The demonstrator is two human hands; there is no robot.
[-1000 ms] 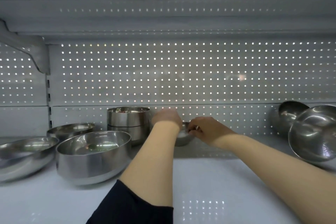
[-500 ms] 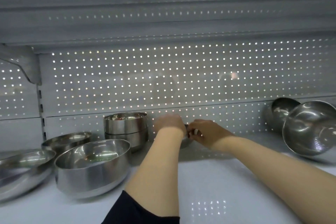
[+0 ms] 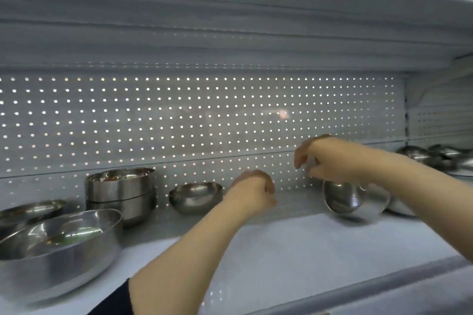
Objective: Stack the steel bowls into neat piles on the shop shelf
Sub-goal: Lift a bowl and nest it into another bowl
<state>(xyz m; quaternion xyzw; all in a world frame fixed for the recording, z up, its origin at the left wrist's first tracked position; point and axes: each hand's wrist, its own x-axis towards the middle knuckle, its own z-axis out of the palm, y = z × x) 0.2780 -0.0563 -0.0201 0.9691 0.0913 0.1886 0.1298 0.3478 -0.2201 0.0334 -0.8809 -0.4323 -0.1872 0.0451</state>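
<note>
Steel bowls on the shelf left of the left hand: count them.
5, perhaps more nested unseen: the big front bowl, a shallow bowl behind it at the left edge, a stack of two bowls, and a small bowl nearest the left hand.

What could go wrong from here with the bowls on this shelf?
1. The tilted bowl under the right hand rests on its curved side; a nudge might roll it toward the shelf edge.
2. The left hand hangs close beside the small bowl and may knock it.
</note>
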